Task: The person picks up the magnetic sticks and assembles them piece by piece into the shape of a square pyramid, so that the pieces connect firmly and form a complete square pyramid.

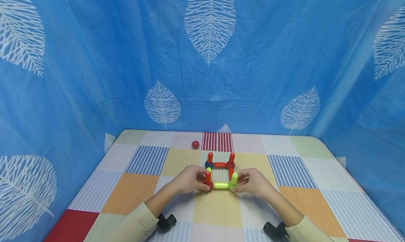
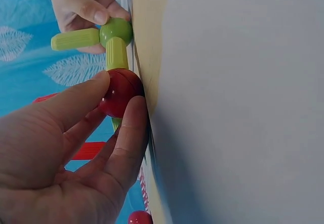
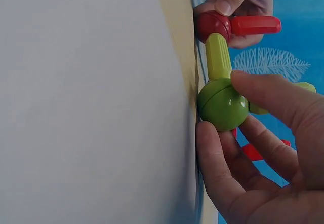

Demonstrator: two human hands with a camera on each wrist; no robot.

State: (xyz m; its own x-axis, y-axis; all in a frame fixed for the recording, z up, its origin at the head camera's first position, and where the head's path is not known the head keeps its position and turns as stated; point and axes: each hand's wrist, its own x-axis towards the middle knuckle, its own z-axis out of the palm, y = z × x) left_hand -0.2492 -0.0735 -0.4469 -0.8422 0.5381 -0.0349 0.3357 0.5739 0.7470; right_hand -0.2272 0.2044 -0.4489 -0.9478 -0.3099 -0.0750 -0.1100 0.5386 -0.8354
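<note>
A square frame of rods and balls lies on the table, with a short rod standing up from each corner. My left hand (image 1: 191,179) pinches the red ball (image 2: 121,93) at its near left corner, below an upright red rod (image 1: 207,177). At the near right corner, my right hand (image 1: 255,183) holds the green ball (image 3: 223,105) between thumb and fingers, under a yellow-green upright (image 1: 234,178). A yellow-green rod (image 1: 220,185) joins these two balls. The far corners are a dark blue ball (image 1: 209,164) and a dark red ball (image 1: 231,164), linked by a red rod (image 1: 219,164).
One loose red ball (image 1: 195,144) lies beyond the frame, toward the table's back edge. A patchwork cloth (image 1: 218,210) covers the tabletop. Blue curtains (image 1: 253,59) with white leaves hang behind and at both sides. Black wrist devices (image 1: 167,222) sit under both forearms.
</note>
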